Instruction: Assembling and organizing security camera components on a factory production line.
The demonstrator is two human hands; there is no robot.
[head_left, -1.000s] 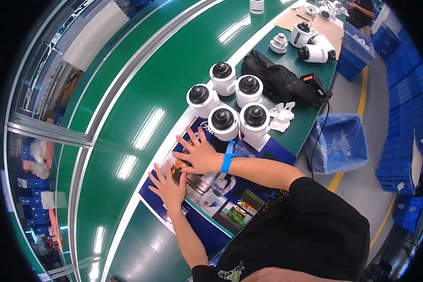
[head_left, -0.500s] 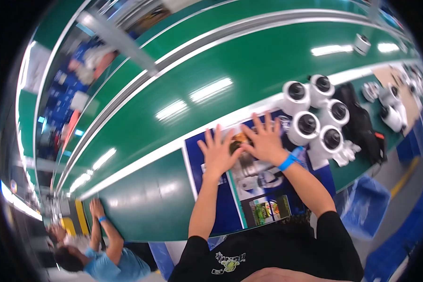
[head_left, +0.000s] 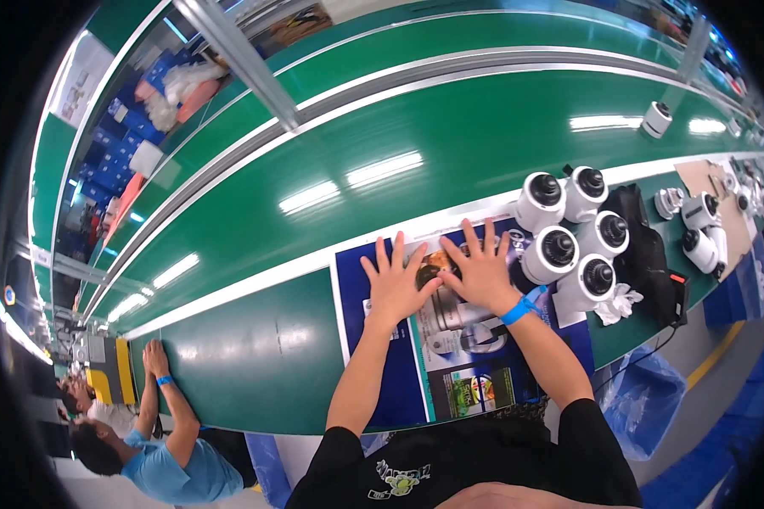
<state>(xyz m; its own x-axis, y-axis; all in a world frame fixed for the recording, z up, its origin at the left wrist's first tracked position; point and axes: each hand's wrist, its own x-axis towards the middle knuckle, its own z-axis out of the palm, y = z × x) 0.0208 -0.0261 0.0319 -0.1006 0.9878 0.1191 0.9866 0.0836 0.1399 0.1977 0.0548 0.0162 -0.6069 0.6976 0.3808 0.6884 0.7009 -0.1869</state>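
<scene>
The fingers of the left hand (head_left: 396, 284) and right hand (head_left: 486, 276) are stretched out and fanned apart, palms down on a printed sheet (head_left: 382, 373), with the two thumb tips meeting or nearly meeting over its picture. The sheet, mostly dark blue, lies on the near green table (head_left: 246, 352), directly under both hands and in front of the person's body. A bright blue band (head_left: 522, 307) circles the right wrist. Just right of the right hand, five white canisters (head_left: 551, 254) with black tops stand upright in a close cluster, some of them over the sheet's right end. A crumpled white cloth (head_left: 620, 304) lies beside the front canister, and a black bundle (head_left: 641, 246) stretches behind it, near a black box (head_left: 677, 295) with an orange label. Farther right are a white stacked part (head_left: 669, 204), more canisters and a piece of cardboard (head_left: 743, 220). Below the table's right edge sits a blue bin (head_left: 645, 399). Across a pale strip, one lone canister (head_left: 656, 120) stands on the long green surface (head_left: 475, 127). At the table's far left end, a co-worker in a blue shirt (head_left: 178, 471) rests their hands together.
</scene>
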